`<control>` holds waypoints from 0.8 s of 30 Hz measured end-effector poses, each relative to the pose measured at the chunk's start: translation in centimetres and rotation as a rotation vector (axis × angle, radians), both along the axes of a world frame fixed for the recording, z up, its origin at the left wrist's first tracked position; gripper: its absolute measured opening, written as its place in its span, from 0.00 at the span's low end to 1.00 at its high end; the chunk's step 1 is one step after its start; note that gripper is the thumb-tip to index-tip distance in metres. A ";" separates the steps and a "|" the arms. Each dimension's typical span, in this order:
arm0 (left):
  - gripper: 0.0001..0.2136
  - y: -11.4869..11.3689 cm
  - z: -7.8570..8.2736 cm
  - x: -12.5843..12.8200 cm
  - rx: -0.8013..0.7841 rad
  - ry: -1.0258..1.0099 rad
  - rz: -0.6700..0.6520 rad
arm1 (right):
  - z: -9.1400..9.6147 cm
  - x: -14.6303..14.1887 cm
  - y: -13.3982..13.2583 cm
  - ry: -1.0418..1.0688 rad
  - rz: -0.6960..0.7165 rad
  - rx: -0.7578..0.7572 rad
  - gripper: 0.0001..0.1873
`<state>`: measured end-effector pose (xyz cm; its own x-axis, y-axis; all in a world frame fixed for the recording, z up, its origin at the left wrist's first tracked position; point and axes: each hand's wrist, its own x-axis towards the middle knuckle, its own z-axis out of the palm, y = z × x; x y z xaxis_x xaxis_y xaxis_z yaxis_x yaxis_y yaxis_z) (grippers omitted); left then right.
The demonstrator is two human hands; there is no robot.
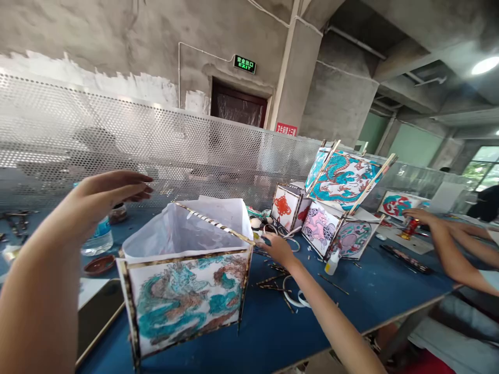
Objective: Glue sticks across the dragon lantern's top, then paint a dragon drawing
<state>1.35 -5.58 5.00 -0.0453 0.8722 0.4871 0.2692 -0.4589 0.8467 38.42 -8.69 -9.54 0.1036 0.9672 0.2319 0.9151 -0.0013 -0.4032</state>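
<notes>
A paper lantern (189,298) with a teal and brown dragon on its front stands before me, framed by dark-spotted sticks. White paper (156,234) forms its other visible sides, and its top is open. Across that opening runs a striped stick (212,222) with a small pale scrap hanging from it. Fingers of my right hand (278,250) are closed at the stick's right end, by the lantern's front right corner; the exact grip is partly hidden. My left hand (115,188) is raised at the lantern's upper left, fingers stretched out, holding nothing visible.
Several painted lanterns (317,228) stand stacked at the right, beside a small glue bottle (332,262). A water bottle (99,236), brown dish (99,265) and dark phone-like slab (99,317) lie left. Another person's hand (419,215) reaches in. Perforated metal screening (156,140) stands behind.
</notes>
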 end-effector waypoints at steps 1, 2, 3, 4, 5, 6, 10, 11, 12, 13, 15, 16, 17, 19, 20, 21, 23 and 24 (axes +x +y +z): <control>0.14 0.1 0.0 -0.2 -0.006 -0.022 -0.011 | -0.6 0.9 -0.9 -0.010 -0.050 -0.025 0.17; 0.14 0.2 0.0 -0.4 -0.018 -0.047 -0.025 | -0.8 2.1 -2.1 -0.017 -0.106 -0.053 0.17; 0.14 0.3 0.0 -0.7 -0.030 -0.068 -0.033 | -0.9 3.5 -3.3 -0.023 -0.174 -0.078 0.17; 0.14 0.3 0.0 -0.9 -0.032 -0.076 -0.019 | -0.7 5.0 -4.8 -0.030 -0.252 -0.095 0.18; 0.14 0.3 0.0 -1.1 -0.033 -0.078 -0.010 | -0.6 6.7 -6.2 -0.034 -0.340 -0.110 0.19; 0.14 0.3 0.0 -1.3 -0.035 -0.077 -0.010 | -0.4 8.4 -7.7 -0.038 -0.442 -0.125 0.21; 0.14 0.1 0.1 -1.5 -0.012 -0.090 0.002 | -1.2 13.8 -12.0 -0.034 -0.771 -0.202 0.29; 0.14 0.0 0.1 -1.5 -0.012 -0.098 0.013 | -1.7 14.5 -12.5 -0.027 -0.795 -0.220 0.30; 0.15 0.0 0.1 -1.5 -0.014 -0.104 0.028 | -2.3 15.1 -12.6 -0.020 -0.796 -0.229 0.32; 0.15 0.0 0.1 -1.5 -0.018 -0.109 0.041 | -2.9 15.5 -12.5 -0.014 -0.782 -0.230 0.32; 0.15 0.1 0.0 -1.6 -0.026 -0.114 0.046 | -4.1 15.9 -11.8 -0.007 -0.737 -0.213 0.32; 0.15 0.1 0.0 -1.7 -0.029 -0.108 0.040 | -4.5 16.0 -11.3 -0.006 -0.720 -0.201 0.32; 0.15 0.1 0.0 -1.8 -0.029 -0.102 0.035 | -4.9 16.1 -10.8 -0.005 -0.709 -0.191 0.32; 0.15 0.0 0.1 -1.9 -0.037 -0.095 0.020 | -5.4 16.2 -10.0 0.006 -0.689 -0.180 0.30; 0.15 -0.1 0.2 -2.0 -0.043 -0.096 0.016 | -5.5 16.2 -9.8 0.016 -0.675 -0.175 0.29; 0.15 -0.3 0.3 -2.0 -0.050 -0.103 0.012 | -5.5 16.1 -9.7 0.029 -0.658 -0.168 0.28; 0.15 -0.6 0.5 -2.1 -0.059 -0.129 0.004 | -5.0 15.4 -9.9 0.052 -0.615 -0.150 0.25; 0.14 -0.7 0.5 -2.2 -0.059 -0.138 0.003 | -4.4 14.7 -10.2 0.072 -0.579 -0.130 0.24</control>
<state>-0.80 -6.28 5.52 -0.1110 0.8990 0.4237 0.1499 -0.4063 0.9013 53.16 -18.88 -13.98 0.6335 0.7686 0.0887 0.7213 -0.5451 -0.4273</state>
